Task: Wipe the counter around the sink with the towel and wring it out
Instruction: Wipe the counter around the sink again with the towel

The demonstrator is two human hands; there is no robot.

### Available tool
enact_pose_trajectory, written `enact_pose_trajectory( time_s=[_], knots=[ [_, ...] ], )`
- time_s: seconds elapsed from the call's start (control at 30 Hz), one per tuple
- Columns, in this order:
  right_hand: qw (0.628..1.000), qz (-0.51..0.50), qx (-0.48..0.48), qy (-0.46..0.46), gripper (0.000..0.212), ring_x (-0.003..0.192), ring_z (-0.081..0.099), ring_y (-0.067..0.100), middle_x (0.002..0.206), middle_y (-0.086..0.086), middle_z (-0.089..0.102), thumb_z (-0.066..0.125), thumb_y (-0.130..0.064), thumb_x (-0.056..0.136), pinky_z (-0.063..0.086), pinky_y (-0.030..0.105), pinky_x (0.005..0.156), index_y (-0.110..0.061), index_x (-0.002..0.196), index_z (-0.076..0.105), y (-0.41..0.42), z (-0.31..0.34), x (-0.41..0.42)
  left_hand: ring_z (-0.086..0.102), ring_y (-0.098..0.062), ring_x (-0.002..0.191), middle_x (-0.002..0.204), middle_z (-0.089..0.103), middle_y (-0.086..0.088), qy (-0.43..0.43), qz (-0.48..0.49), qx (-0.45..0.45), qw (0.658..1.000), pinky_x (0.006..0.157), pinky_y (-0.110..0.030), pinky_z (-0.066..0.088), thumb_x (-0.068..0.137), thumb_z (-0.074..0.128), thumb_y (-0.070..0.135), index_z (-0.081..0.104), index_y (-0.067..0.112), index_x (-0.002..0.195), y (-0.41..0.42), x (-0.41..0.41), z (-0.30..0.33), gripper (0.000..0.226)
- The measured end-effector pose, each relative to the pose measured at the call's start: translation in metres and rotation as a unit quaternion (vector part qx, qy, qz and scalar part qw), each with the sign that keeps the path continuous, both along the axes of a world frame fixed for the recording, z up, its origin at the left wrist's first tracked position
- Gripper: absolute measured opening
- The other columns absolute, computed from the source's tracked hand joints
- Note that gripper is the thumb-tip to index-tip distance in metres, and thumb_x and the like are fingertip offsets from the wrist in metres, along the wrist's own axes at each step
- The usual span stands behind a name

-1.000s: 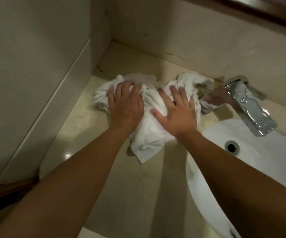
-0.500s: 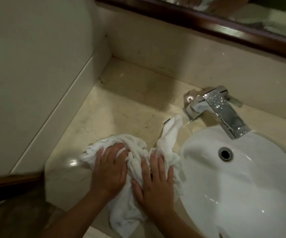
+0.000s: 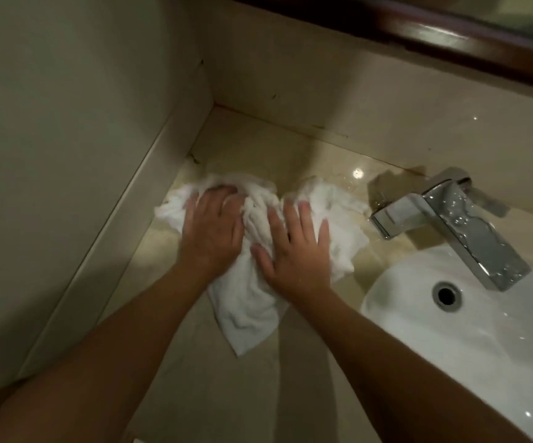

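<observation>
Since half a second ago, both hands have pushed the white towel (image 3: pixel 252 282) away from the near edge of the tabletop (image 3: pixel 246 388), back toward the wall corner left of the chrome faucet (image 3: pixel 450 225). The left hand (image 3: pixel 210 231) and right hand (image 3: pixel 297 251) each press flat on the bunched cloth, fingers spread, grip apart and not clamped. The towel lies on the tabletop left of the faucet, beside the white sink (image 3: pixel 482 362). Count: two hands, one towel, one faucet, one sink, one drain hole (image 3: pixel 446 295).
</observation>
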State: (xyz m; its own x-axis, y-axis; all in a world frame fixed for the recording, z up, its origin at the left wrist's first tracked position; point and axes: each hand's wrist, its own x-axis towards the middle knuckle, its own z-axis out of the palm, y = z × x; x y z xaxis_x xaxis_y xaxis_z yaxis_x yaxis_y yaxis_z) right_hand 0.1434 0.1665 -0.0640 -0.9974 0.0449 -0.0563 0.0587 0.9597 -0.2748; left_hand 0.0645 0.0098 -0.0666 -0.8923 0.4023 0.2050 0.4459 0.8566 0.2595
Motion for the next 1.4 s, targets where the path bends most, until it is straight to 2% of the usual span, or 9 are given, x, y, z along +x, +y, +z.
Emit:
enact_pose_trajectory(
  time_s=[0.1, 0.27, 0.4, 0.53, 0.67, 0.83, 1.03, 1.27, 1.4],
  knots=[
    [1.000, 0.008, -0.001, 0.009, 0.067, 0.149, 0.024, 0.034, 0.156, 0.013, 0.040, 0.037, -0.061, 0.094, 0.019, 0.064, 0.114, -0.023, 0.149, 0.043, 0.009, -0.002, -0.056, 0.056, -0.036, 0.110, 0.120, 0.061, -0.017, 0.034, 0.015, -0.008, 0.999, 0.097, -0.052, 0.041, 0.089, 0.044, 0.026, 0.061, 0.008, 0.114, 0.007, -0.053, -0.003, 0.034],
    [0.997, 0.069, 0.025, -0.029, 0.072, 0.154, 0.004, 0.024, 0.167, 0.001, 0.013, 0.030, -0.066, 0.096, 0.004, 0.057, 0.120, -0.032, 0.158, 0.017, 0.039, 0.005, -0.122, 0.057, -0.036, 0.115, 0.121, 0.063, -0.016, 0.029, 0.058, -0.028, 0.997, 0.104, -0.054, 0.037, 0.087, 0.045, 0.027, 0.062, 0.008, 0.118, 0.024, -0.100, -0.009, 0.041],
    [0.996, 0.045, 0.030, -0.065, 0.072, 0.154, -0.007, 0.017, 0.168, -0.007, 0.002, 0.027, -0.067, 0.097, -0.005, 0.051, 0.122, -0.035, 0.158, 0.006, 0.037, 0.010, -0.126, 0.046, -0.036, 0.127, 0.135, 0.053, -0.018, -0.031, 0.063, -0.057, 0.996, 0.111, -0.051, 0.027, 0.090, 0.038, 0.033, 0.052, 0.011, 0.133, 0.027, -0.104, -0.002, 0.050],
    [0.998, 0.006, 0.018, -0.052, 0.067, 0.153, 0.008, 0.024, 0.166, 0.000, 0.018, 0.031, -0.062, 0.098, 0.008, 0.055, 0.120, -0.031, 0.157, 0.022, 0.016, 0.008, -0.084, 0.050, -0.038, 0.116, 0.127, 0.055, -0.019, -0.034, 0.074, -0.054, 0.995, 0.099, -0.049, 0.037, 0.089, 0.037, 0.032, 0.054, 0.010, 0.125, 0.020, -0.069, 0.002, 0.045],
    [0.999, -0.003, -0.003, -0.033, 0.070, 0.145, 0.032, 0.033, 0.155, 0.010, 0.041, 0.029, -0.062, 0.092, 0.022, 0.059, 0.112, -0.022, 0.149, 0.043, -0.006, 0.005, -0.018, 0.052, -0.035, 0.119, 0.126, 0.059, -0.016, -0.048, 0.070, -0.005, 0.996, 0.102, -0.053, 0.039, 0.089, 0.037, 0.028, 0.058, 0.010, 0.120, 0.005, -0.002, -0.001, 0.041],
    [0.999, 0.010, -0.032, -0.013, 0.064, 0.142, 0.040, 0.034, 0.154, 0.011, 0.043, 0.041, -0.055, 0.092, 0.027, 0.060, 0.112, -0.021, 0.146, 0.047, -0.038, 0.005, 0.086, 0.055, -0.036, 0.116, 0.123, 0.061, -0.017, -0.015, 0.116, 0.009, 0.993, 0.099, -0.058, 0.041, 0.090, 0.043, 0.024, 0.059, 0.010, 0.118, -0.027, 0.111, -0.001, 0.036],
    [0.998, 0.049, -0.034, -0.015, 0.064, 0.141, 0.042, 0.034, 0.155, 0.012, 0.043, 0.047, -0.053, 0.091, 0.027, 0.060, 0.112, -0.021, 0.146, 0.048, -0.059, 0.006, 0.185, 0.054, -0.036, 0.122, 0.132, 0.058, -0.018, -0.023, 0.131, -0.072, 0.988, 0.104, -0.058, 0.039, 0.092, 0.046, 0.032, 0.048, 0.013, 0.129, -0.054, 0.220, -0.007, 0.042],
    [0.991, 0.135, -0.007, 0.021, 0.069, 0.145, 0.035, 0.033, 0.159, 0.012, 0.036, 0.040, -0.060, 0.093, 0.018, 0.057, 0.115, -0.022, 0.150, 0.043, -0.044, -0.005, 0.147, 0.051, -0.033, 0.126, 0.134, 0.057, -0.015, -0.022, 0.075, -0.048, 0.996, 0.113, -0.054, 0.028, 0.093, 0.040, 0.028, 0.059, 0.010, 0.124, -0.067, 0.186, -0.003, 0.041],
    [0.992, 0.122, -0.008, 0.011, 0.068, 0.144, 0.036, 0.034, 0.156, 0.012, 0.040, 0.038, -0.061, 0.093, 0.025, 0.063, 0.112, -0.022, 0.148, 0.044, -0.051, -0.008, 0.087, 0.047, -0.030, 0.130, 0.137, 0.055, -0.011, -0.049, 0.116, -0.025, 0.992, 0.114, -0.054, 0.025, 0.090, 0.037, 0.029, 0.059, 0.012, 0.126, -0.066, 0.128, 0.000, 0.044]
  ],
)
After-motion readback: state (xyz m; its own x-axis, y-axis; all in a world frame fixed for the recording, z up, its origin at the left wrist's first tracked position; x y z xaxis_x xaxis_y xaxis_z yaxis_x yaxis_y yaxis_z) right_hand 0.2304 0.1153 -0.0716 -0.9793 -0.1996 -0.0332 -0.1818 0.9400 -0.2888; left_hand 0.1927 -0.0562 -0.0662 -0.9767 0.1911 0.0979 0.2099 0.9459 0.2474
